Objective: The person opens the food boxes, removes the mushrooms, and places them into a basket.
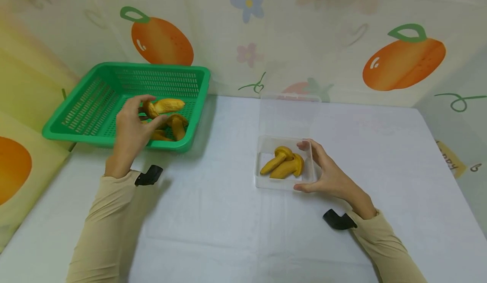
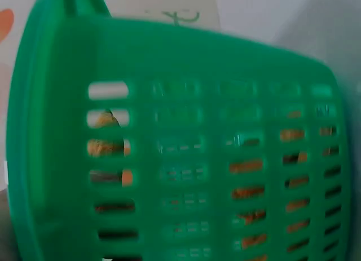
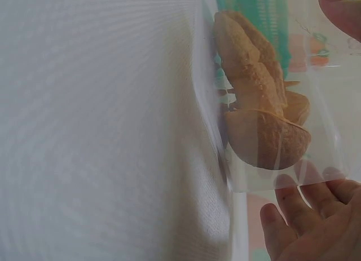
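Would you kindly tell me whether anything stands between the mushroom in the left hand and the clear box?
Yes, the right wall of the green basket stands between them, since the mushroom is on its inner side. Beyond that, only white tablecloth shows before the clear box, whose lid is open.

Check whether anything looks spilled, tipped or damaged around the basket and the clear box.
Nothing stands out: the clear box and green basket both sit upright, the mushrooms in the box lie within its walls, and no spill or break shows.
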Demonstrator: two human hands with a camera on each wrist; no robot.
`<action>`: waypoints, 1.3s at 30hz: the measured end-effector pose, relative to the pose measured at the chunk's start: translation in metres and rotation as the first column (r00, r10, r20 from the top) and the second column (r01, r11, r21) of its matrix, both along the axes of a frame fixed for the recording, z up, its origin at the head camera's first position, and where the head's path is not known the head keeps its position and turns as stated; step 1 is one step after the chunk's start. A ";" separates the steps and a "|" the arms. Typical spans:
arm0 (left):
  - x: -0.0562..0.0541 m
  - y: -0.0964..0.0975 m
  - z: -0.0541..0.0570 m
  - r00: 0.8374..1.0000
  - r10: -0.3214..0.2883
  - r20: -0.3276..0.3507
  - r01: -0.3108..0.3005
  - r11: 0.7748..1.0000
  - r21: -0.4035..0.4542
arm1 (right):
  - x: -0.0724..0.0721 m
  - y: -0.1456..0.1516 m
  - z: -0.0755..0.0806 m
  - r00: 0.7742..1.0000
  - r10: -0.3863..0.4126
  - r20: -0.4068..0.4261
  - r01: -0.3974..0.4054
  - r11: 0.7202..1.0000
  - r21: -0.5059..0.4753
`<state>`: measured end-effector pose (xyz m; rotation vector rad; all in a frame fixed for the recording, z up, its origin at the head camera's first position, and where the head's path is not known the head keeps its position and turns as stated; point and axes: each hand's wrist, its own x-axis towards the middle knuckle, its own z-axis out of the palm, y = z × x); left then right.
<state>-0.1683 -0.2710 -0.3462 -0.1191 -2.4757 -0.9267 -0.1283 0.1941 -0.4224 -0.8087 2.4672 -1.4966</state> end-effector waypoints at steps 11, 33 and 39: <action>-0.007 -0.024 0.004 0.995 0.045 0.087 -0.035 0.993 -0.113 | 0.001 -0.001 0.001 1.000 -0.005 -0.002 0.005 1.000 0.009; -0.033 -0.050 0.010 0.857 0.050 0.513 0.049 0.983 -0.177 | 0.002 0.000 0.001 1.000 -0.011 0.012 0.011 1.000 0.012; -0.036 -0.051 0.009 0.853 0.062 0.518 0.037 0.983 -0.178 | 0.003 0.000 0.001 1.000 -0.005 0.011 0.005 1.000 0.008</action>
